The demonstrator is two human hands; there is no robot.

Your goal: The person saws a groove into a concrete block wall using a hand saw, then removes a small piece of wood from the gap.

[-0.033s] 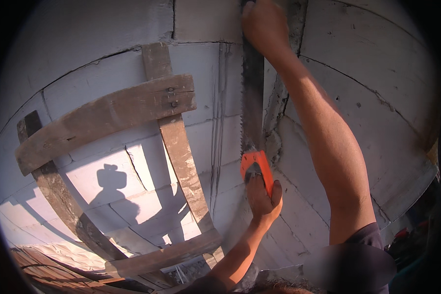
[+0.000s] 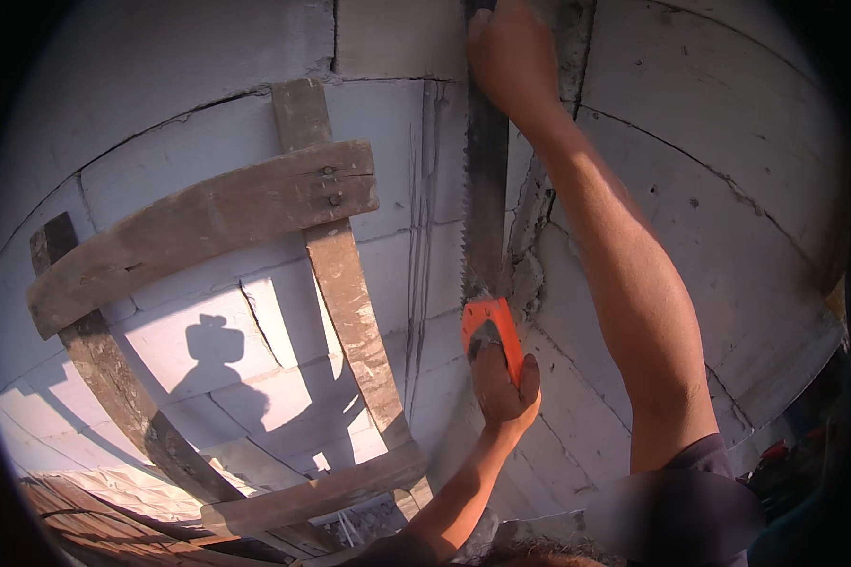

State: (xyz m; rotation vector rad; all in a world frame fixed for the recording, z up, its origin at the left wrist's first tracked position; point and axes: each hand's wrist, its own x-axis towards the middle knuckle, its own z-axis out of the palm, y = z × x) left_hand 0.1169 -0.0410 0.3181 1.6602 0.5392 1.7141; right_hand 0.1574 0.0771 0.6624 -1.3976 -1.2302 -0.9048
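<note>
A handsaw stands upright along a wall of pale blocks [image 2: 378, 123]; its dark toothed blade [image 2: 485, 208] has the teeth on the left. My left hand [image 2: 503, 383], low in the middle, is wrapped round the saw's orange handle [image 2: 501, 321]. High up, my right hand [image 2: 512, 57] is closed on the upper end of the blade, which runs past the top edge of the view. Beside the blade on its right is a rough mortar joint [image 2: 528, 265] in the corner. Whether the teeth touch the wall I cannot tell.
A wooden ladder-like frame [image 2: 199, 222] of rough boards leans at the left. Dark vertical lines [image 2: 425, 189] mark the wall between it and the saw. My shadow [image 2: 217, 364] falls on the wall behind the frame. Reddish-brown boards [image 2: 85, 520] lie at the lower left.
The saw handle and my left hand have shifted slightly down. My right hand keeps its hold near the top.
</note>
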